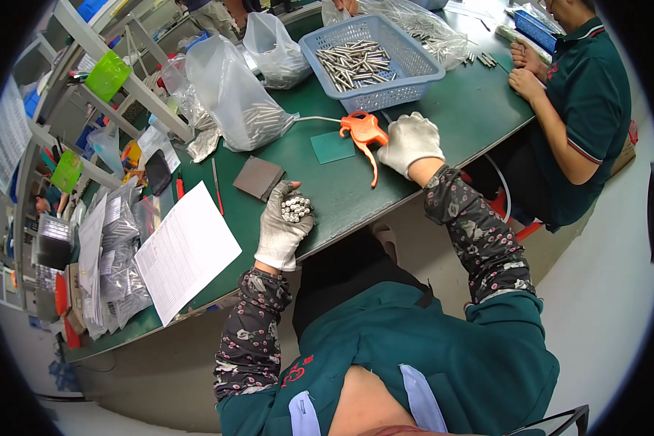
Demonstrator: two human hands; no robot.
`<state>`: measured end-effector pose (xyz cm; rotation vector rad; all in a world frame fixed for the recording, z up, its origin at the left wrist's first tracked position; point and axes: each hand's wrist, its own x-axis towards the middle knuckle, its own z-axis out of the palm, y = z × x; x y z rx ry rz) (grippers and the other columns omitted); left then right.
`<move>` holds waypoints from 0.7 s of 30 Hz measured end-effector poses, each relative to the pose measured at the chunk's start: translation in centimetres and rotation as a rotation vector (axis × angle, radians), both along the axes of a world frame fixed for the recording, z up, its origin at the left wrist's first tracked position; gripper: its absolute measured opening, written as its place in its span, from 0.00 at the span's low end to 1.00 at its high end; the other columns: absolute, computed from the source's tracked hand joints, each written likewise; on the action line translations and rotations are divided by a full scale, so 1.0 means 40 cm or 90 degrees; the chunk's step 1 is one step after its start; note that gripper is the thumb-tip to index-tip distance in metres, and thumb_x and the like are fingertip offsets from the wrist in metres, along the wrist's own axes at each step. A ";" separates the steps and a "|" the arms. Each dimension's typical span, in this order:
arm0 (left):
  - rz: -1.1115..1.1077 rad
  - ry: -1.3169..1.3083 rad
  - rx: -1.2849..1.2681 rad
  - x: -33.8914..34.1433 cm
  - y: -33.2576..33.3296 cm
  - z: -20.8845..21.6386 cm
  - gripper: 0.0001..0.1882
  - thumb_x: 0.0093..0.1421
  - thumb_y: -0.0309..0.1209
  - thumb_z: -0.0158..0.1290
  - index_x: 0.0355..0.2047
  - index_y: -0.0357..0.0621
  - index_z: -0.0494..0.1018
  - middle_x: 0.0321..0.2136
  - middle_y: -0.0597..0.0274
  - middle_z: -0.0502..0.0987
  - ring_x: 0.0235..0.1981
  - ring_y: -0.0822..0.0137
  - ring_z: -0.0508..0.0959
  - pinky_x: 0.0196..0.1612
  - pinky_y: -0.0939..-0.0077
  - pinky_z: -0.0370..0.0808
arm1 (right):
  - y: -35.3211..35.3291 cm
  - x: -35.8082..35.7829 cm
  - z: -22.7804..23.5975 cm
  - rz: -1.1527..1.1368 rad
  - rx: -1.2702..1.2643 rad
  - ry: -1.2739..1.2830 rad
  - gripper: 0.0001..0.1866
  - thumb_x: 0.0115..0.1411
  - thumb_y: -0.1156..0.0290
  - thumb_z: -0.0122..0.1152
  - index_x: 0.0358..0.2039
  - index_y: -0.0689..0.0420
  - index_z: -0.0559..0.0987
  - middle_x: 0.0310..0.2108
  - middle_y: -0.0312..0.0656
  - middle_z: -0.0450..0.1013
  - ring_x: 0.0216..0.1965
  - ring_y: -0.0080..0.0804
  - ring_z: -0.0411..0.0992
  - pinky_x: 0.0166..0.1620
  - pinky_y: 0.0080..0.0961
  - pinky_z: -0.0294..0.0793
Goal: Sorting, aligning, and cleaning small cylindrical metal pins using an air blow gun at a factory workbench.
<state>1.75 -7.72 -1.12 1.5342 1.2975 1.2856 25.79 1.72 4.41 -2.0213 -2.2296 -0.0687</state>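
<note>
We see left hand (pixel 280 231) clasping metal rods (pixel 296 209), right hand (pixel 412 142) (curled, hold unclear) by orange air gun (pixel 363 129). Beyond — blue basket (pixel 394 93).

I look through a fisheye camera on the person's head, set above the near side of the green table (pixel 349 196) and facing steeply down and forward across it. It sits close: the wearer's own torso (pixel 429 341) fills the bottom, on the near side of the table. I see wide, from a grey rack (pixel 156 109) at the table's left to a co-worker (pixel 592 109) at its right.
</note>
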 end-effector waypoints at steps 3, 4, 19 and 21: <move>0.005 0.001 0.013 0.000 -0.004 0.000 0.28 0.44 0.16 0.55 0.48 0.40 0.66 0.32 0.68 0.70 0.32 0.78 0.72 0.38 0.86 0.71 | -0.034 0.018 0.056 0.007 -0.076 0.210 0.19 0.46 0.61 0.57 0.35 0.59 0.78 0.34 0.45 0.76 0.40 0.44 0.73 0.44 0.34 0.72; 0.010 0.001 0.009 -0.003 -0.008 -0.002 0.28 0.44 0.16 0.55 0.48 0.40 0.66 0.32 0.68 0.70 0.32 0.78 0.72 0.38 0.86 0.71 | -0.043 0.031 0.059 0.009 -0.128 0.351 0.19 0.45 0.61 0.56 0.34 0.60 0.78 0.32 0.47 0.76 0.37 0.47 0.74 0.42 0.34 0.72; -0.033 0.000 -0.022 -0.005 -0.003 0.008 0.29 0.43 0.18 0.56 0.49 0.41 0.67 0.32 0.66 0.71 0.31 0.77 0.71 0.38 0.84 0.71 | -0.355 0.143 -0.005 0.119 -0.872 1.037 0.22 0.46 0.69 0.59 0.41 0.67 0.72 0.37 0.53 0.74 0.18 0.22 0.65 0.22 0.18 0.65; -0.032 0.024 -0.004 -0.013 -0.003 0.000 0.29 0.43 0.19 0.56 0.50 0.41 0.66 0.33 0.64 0.72 0.33 0.74 0.72 0.39 0.81 0.71 | -0.347 0.164 0.002 0.127 -0.852 0.991 0.20 0.47 0.68 0.59 0.39 0.66 0.72 0.34 0.49 0.75 0.18 0.21 0.64 0.23 0.18 0.64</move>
